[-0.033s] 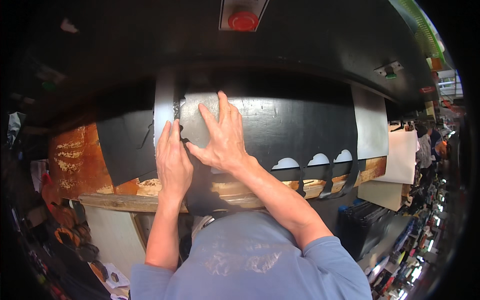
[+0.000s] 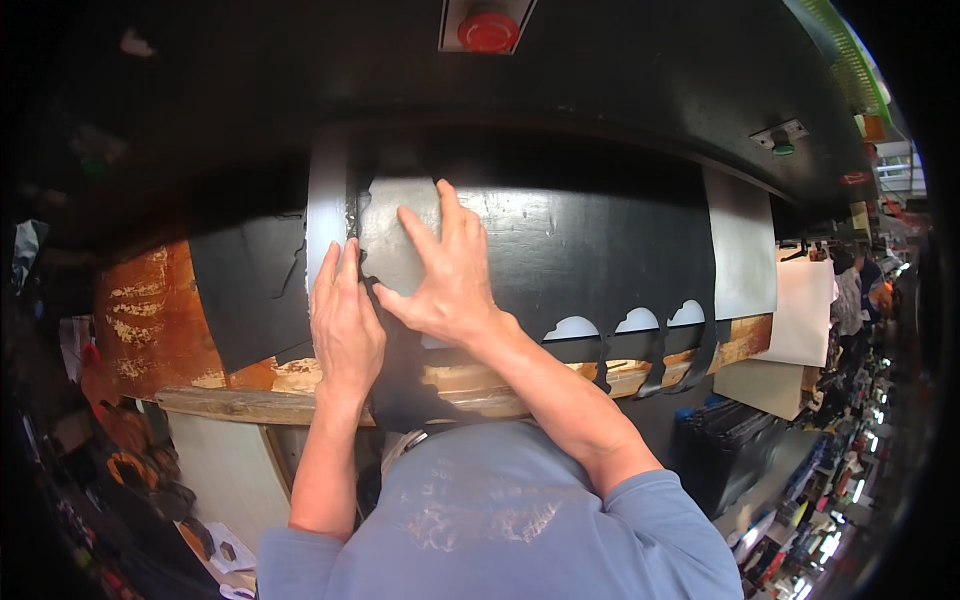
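A black sheet (image 2: 600, 235) lies across the work surface, with scalloped cut-outs along its near edge showing white beneath. My right hand (image 2: 450, 275) rests with fingers spread at the edge of a smooth grey plate-like piece (image 2: 395, 240). Close beside it on the left, my left hand (image 2: 345, 335) is stretched out, its fingers straight and together. Its fingertips touch the lower end of a pale strip (image 2: 327, 200) running away from me. A dark, jagged-edged gap lies between the strip and the grey piece. Neither hand grips anything.
A black machine beam (image 2: 600, 110) with a red push button (image 2: 488, 32) and a green button (image 2: 783, 147) overhangs the far side. Another black sheet (image 2: 245, 290) lies left on the worn wooden bench (image 2: 240, 403). A pale sheet (image 2: 742, 240) lies at the right end.
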Demonstrator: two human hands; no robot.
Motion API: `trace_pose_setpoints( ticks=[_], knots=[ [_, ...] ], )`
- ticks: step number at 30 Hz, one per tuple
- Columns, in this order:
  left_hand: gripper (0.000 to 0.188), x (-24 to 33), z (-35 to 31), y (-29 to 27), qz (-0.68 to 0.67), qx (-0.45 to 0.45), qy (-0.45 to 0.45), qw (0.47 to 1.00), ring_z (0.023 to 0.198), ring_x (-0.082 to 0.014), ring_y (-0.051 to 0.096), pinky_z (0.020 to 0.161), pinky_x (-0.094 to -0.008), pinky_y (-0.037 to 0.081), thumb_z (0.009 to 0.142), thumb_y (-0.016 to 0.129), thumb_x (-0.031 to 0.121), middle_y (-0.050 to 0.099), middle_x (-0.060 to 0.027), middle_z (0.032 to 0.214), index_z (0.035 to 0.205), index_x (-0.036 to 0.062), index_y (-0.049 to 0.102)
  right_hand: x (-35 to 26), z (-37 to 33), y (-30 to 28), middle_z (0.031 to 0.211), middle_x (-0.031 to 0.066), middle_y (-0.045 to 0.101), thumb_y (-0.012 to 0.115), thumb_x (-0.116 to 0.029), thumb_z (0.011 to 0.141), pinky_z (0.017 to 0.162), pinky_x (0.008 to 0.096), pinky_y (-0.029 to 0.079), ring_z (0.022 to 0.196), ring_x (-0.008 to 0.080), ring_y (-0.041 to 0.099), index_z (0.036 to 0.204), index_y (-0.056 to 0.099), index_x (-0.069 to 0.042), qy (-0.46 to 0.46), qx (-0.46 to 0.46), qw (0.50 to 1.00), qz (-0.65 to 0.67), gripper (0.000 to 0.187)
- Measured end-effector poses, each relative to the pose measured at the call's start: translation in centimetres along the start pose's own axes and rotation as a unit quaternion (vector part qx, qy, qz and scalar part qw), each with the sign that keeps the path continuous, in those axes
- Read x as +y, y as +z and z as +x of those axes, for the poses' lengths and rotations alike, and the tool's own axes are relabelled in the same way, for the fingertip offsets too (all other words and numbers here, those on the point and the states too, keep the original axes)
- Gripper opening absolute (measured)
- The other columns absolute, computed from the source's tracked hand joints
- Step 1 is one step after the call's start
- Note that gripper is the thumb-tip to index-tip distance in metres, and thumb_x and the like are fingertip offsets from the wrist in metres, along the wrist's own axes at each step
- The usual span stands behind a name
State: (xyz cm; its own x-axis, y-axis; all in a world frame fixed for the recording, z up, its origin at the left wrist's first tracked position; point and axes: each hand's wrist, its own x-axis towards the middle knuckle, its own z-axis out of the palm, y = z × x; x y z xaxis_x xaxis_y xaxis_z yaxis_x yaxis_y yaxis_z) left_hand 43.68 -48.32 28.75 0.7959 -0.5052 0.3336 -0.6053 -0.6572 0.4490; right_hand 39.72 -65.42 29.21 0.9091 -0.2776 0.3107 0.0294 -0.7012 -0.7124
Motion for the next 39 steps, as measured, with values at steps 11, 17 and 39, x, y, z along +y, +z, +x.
trace_pose_setpoints(
  ticks=[11, 17, 39],
  knots=[
    [0.062, 1.2, 1.0, 0.0, 0.002, -0.051, -0.009, 0.999, 0.146, -0.045, 0.05, 0.119, -0.0545, 0.04, 0.098, 0.065, -0.004, 0.061, -0.0237, 0.148, 0.157, -0.0006, 0.048, 6.5, -2.9, -12.1, 0.163, 0.036, 0.037, 0.097, -0.027, 0.063, 0.116, 0.0549, 0.045, 0.143, 0.0496, 0.048, 0.144, 0.064, -0.004, 0.006, 0.02, 1.0, 0.007, 0.09],
    [0.064, 2.0, 1.1, 0.4, 0.002, -0.067, 0.022, 0.998, 0.156, -0.0474, 0.037, 0.127, -0.0583, 0.03, 0.098, 0.072, 0.006, 0.046, -0.0243, 0.164, 0.156, -0.0007, 0.048, 7.3, -5.1, -9.1, 0.16, 0.0414, 0.034, 0.098, -0.027, 0.062, 0.108, 0.0606, 0.049, 0.135, 0.0569, 0.048, 0.14, 0.064, -0.002, -0.013, -0.001, 0.998, -0.059, 0.089],
    [0.008, 6.2, -3.0, -3.4, -0.251, -0.024, 0.005, 0.968, 0.094, -0.0355, 0.071, 0.085, -0.042, 0.056, 0.095, 0.067, -0.007, 0.072, -0.0199, 0.095, 0.101, -0.0032, 0.07, 7.0, -1.3, -7.8, 0.163, 0.0398, 0.034, 0.097, -0.04, 0.069, 0.119, 0.0582, 0.043, 0.144, 0.0564, 0.044, 0.146, 0.06, -0.003, -0.122, -0.008, 0.992, 0.019, 0.092]
  ],
)
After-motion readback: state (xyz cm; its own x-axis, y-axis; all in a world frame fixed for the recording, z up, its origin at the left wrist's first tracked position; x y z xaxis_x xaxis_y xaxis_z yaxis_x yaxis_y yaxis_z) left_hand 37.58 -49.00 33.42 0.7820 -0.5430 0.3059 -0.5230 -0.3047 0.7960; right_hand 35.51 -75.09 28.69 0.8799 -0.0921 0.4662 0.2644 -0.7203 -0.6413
